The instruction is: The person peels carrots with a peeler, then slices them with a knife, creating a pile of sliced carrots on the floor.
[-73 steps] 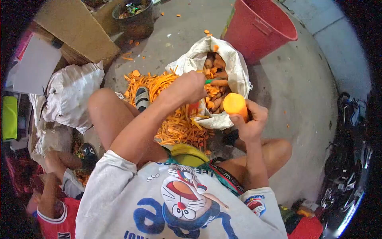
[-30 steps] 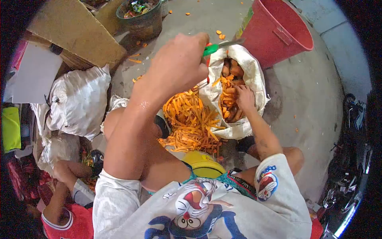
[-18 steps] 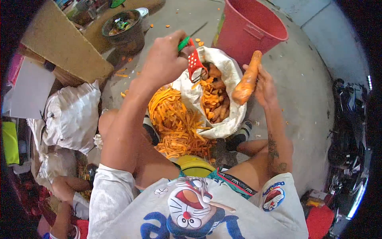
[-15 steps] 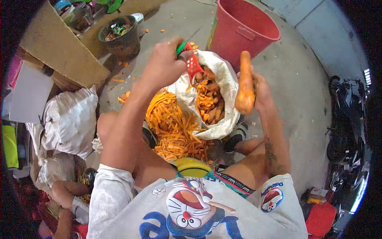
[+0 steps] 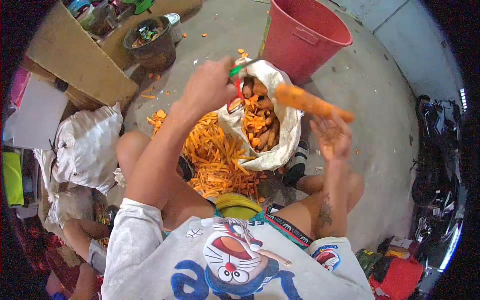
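My left hand point(image 5: 212, 87) is closed around a red peeler point(image 5: 237, 97) and a green-handled knife point(image 5: 237, 69), whose blade points up and right. On the right, a large carrot point(image 5: 312, 103) lies slantwise at the fingertips of my right hand point(image 5: 332, 137). That palm is turned up and the fingers are loosely curled by the carrot's right end. Between my hands stands an open white sack point(image 5: 289, 117) with several unpeeled carrots point(image 5: 260, 90) and some orange peelings inside. A big heap of carrot peelings point(image 5: 212, 160) spreads over the floor left of the sack.
A red bucket point(image 5: 305, 45) stands behind the sack. At the left are a dark bin point(image 5: 152, 52) with litter, cardboard point(image 5: 75, 55) and a white bag point(image 5: 90, 150). A yellow round object point(image 5: 237, 206) sits between my legs. Another person's arm point(image 5: 82, 240) shows at lower left.
The carrot has swung from upright to slantwise, and my right hand has turned palm up with a looser hold. My left hand has shifted slightly right and down with the peeler and knife.
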Tool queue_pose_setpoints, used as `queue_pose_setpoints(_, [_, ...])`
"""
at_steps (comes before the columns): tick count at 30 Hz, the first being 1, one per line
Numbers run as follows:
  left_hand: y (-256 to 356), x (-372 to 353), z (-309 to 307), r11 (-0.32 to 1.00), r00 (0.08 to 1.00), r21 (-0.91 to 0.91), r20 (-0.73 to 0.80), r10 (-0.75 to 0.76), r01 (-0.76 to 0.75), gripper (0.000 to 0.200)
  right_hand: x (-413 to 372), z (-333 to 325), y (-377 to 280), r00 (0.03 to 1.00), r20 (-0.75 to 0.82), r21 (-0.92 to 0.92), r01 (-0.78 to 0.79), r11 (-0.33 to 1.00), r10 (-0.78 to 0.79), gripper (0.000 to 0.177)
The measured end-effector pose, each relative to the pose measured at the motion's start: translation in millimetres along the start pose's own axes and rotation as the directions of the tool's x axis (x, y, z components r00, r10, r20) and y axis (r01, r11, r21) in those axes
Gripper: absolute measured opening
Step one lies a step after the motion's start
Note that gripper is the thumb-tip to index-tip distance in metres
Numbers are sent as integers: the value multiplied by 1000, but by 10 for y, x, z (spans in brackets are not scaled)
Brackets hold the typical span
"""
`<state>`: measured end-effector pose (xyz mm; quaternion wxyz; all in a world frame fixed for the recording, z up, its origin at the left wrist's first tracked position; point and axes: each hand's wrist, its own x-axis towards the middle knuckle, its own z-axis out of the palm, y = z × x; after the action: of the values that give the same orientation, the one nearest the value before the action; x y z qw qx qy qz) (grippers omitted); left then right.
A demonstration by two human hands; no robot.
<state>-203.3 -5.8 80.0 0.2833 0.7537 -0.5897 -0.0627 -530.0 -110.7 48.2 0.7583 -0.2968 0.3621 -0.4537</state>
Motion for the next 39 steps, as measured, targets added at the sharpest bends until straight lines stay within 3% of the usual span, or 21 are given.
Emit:
queue_pose_setpoints(1, [-24,36,-33,1000,1000,-25,-22,-16,16,22,-156,94,-136,993,113,40,-50,998,45,34])
queue_pose_setpoints(2, [-47,74,-75,1000,1000,-23,-28,-7,6,22,-95,-31,-165,993,117,44,-40,998,34,34])
queue_pose_setpoints(4, [-92,75,-136,997,995,-29,-66,-69,67,23,67,-357,-137,916,246,-10,-323,946,316,38])
queue_pose_setpoints(5, [-94,85,-154,996,994,-26,-59,-92,91,24,151,-415,-45,894,291,-91,-328,940,340,50])
queue_pose_setpoints(6, [-96,80,-149,996,994,-23,-57,-92,91,24,120,-351,46,894,291,-88,-330,940,341,50])
queue_pose_setpoints(8, [-118,95,-155,994,993,6,-52,-108,108,24,62,-109,291,960,242,-252,-79,965,141,54])
queue_pose_setpoints(9, [-133,82,-153,993,992,11,-57,-116,116,24,-14,45,380,975,198,-167,-71,983,104,59])
queue_pose_setpoints(10, [-140,55,-144,995,992,12,-78,-94,96,24,-60,110,390,972,207,-165,-77,983,111,59])
queue_pose_setpoints(12, [-122,26,-119,997,993,18,-95,-67,69,25,-154,233,349,881,393,10,-289,957,262,63])
queue_pose_setpoints(13, [-96,0,-86,997,998,64,-52,-29,32,27,-209,478,258,875,352,-15,-349,937,331,61])
queue_pose_setpoints(15, [28,-55,29,987,994,162,104,-21,4,32,71,278,462,884,345,-70,-311,948,315,56])
queue_pose_setpoints(16, [82,-74,107,987,994,163,108,-15,-3,32,128,280,509,886,351,-133,-271,953,302,51])
queue_pose_setpoints(17, [106,-103,199,987,986,146,162,36,-60,33,112,283,541,909,256,-235,-272,933,330,43])
queue_pose_setpoints(19, [142,-162,361,982,972,130,208,111,-140,34,18,379,594,901,249,-238,-299,924,356,42])
queue_pose_setpoints(23, [219,-170,550,987,919,150,394,-13,-51,30,-55,381,739,887,226,-279,-336,899,402,41])
queue_pose_setpoints(33, [-41,-166,1023,969,955,160,261,141,-186,20,-164,317,733,820,213,-197,-497,845,532,41])
queue_pose_setpoints(35, [-355,6,1059,975,916,220,393,-81,-8,24,-276,277,702,800,213,-195,-527,827,561,41])
queue_pose_setpoints(37, [-672,141,984,978,928,198,351,-129,61,25,-337,256,650,716,277,-295,-572,765,641,41])
queue_pose_setpoints(38, [-741,156,1026,977,928,173,329,-176,124,25,-314,231,660,717,269,-296,-574,764,643,41])
queue_pose_setpoints(39, [-643,141,1021,979,924,171,342,-168,114,25,-277,193,718,788,221,-324,-497,805,575,40])
